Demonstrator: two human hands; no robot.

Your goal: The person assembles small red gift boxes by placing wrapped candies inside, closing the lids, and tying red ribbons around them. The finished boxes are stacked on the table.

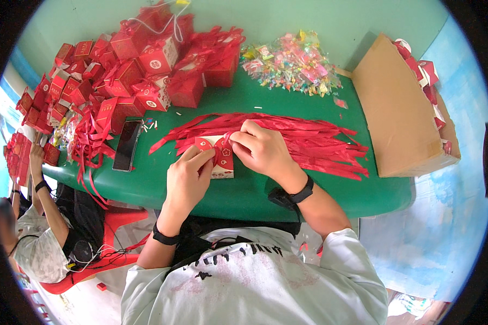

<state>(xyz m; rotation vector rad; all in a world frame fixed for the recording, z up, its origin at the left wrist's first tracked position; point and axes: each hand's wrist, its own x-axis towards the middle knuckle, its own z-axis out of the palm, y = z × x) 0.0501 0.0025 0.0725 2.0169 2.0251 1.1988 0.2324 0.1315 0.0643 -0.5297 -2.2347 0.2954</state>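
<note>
A small red and white gift box with flower prints sits near the table's front edge, between my hands. Red ribbon runs over its top. My left hand is closed in a pinch on the ribbon at the box's left side. At the upper right of the box, my right hand pinches a loop of the same ribbon. The fingertips partly cover the ribbon, so its exact form there is hidden. Just behind the box lies a wide spread of loose red ribbons.
Many red boxes are heaped at the back left, beside a phone. Wrapped candies lie at the back. A cardboard carton with red boxes stands at right. At far left, another person's hand touches red boxes.
</note>
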